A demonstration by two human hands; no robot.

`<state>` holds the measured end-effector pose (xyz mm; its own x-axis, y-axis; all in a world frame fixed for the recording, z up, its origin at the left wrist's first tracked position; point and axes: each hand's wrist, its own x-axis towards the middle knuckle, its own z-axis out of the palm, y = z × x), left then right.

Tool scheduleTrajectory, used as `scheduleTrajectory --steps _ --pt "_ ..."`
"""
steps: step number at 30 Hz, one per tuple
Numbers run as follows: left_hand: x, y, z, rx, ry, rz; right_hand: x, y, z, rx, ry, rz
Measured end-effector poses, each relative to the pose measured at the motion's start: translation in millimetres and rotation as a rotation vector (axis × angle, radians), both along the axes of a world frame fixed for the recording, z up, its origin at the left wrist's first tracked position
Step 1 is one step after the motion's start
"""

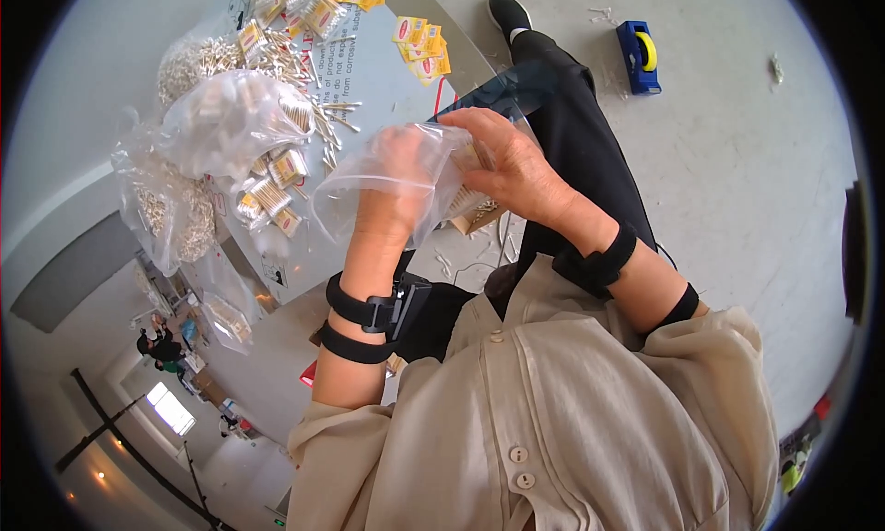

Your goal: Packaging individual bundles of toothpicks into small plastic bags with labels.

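A clear plastic bag (339, 197) spreads between my hands near the table's edge. My left hand (402, 162) reaches inside it. The film blurs those fingers, so whether they are open or closed does not show. Round the bag's right side curls my right hand (516, 171), its fingers and thumb gripping the film from outside. Packed cotton swabs (464, 202) show through the plastic beside the right thumb. To the left lie small packs of cotton swabs (269, 197) and loose swabs (329, 130).
Plastic bags of cotton swabs (175, 213) crowd the grey table (373, 84). Yellow printed cards (424, 47) lie near its far edge. A blue tape dispenser (639, 61) with yellow tape stands on the floor at right. An open cardboard box (477, 219) sits below my right hand.
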<state>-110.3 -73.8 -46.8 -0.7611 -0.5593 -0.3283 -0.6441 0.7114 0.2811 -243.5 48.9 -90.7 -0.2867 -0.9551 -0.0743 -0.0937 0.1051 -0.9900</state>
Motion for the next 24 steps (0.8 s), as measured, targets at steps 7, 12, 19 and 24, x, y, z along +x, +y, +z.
scheduleTrajectory --steps 7,12,19,24 --pt "11 -8 26 0.286 0.054 -0.031 0 4 -3 -0.003 0.001 0.024" --pt "3 -7 10 0.358 -0.227 0.099 -4 7 -4 -0.004 -0.044 0.058" --pt "5 20 57 0.051 0.140 -0.070 -10 15 3 -0.033 0.275 0.158" --pt "51 17 114 0.391 0.330 0.139 -15 12 0 -0.019 0.207 0.175"
